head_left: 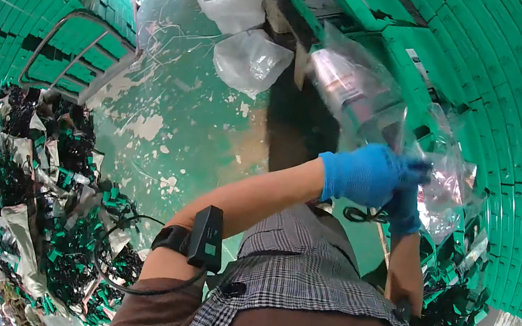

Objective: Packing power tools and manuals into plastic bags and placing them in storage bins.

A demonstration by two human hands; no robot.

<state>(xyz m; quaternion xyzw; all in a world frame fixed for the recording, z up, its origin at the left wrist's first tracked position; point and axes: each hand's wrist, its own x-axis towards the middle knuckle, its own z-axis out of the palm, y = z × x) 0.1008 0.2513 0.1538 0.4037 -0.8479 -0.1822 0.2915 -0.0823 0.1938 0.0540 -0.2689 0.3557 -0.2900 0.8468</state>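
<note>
Both hands: blue-gloved, together at a clear bag (pixel 369 105)
Left hand (pixel 364 174): fingers curled, gripping bag
Right hand (pixel 405 202): fingers clamped on bag
Below: black cable (pixel 363 215)

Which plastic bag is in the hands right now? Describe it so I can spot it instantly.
Start at the wall of green bins on the right. In front of it, both blue-gloved hands, left hand and right hand, hold up a clear plastic bag. Unlike the two whitish bags on the floor, it is see-through and off the ground.

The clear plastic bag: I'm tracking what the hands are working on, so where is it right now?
In the head view, the clear plastic bag is right of centre, held up by both blue-gloved hands, left hand and right hand, before the stacked green bins.
</note>
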